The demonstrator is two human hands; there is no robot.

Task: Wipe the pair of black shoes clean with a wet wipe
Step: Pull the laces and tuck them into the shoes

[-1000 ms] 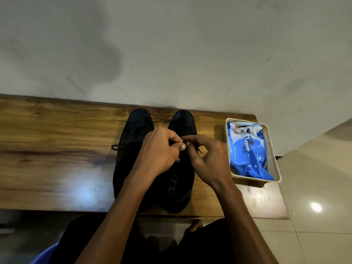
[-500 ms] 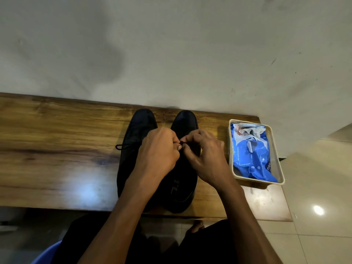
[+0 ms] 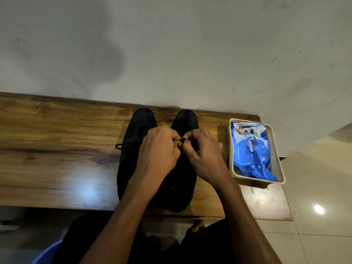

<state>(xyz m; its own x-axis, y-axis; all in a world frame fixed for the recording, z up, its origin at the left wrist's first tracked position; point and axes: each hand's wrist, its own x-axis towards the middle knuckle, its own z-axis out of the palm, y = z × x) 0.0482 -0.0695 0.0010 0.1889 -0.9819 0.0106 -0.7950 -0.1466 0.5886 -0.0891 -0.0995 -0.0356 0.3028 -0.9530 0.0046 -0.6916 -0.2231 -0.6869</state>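
Note:
Two black lace-up shoes stand side by side on the wooden table [image 3: 57, 140], toes toward the wall. The left shoe [image 3: 139, 126] has a loose lace end trailing off to its left. Over the right shoe [image 3: 185, 121] my left hand [image 3: 158, 151] and my right hand [image 3: 204, 155] meet, both pinching its black lace [image 3: 183, 140] between fingertips. Much of both shoes is hidden under my hands and forearms. A blue wet wipe pack [image 3: 251, 155] lies in a cream tray [image 3: 231, 168] at the table's right end.
The table's back edge runs along a plain grey wall [image 3: 171, 54]. Tiled floor [image 3: 323, 187] lies to the right of the table. A blue plastic object's edge [image 3: 47, 252] shows at the bottom left, beside my dark-clothed legs.
My two hands have drawn closer together over the right shoe and now pinch the lace at one spot. The shoes and the tray have not moved.

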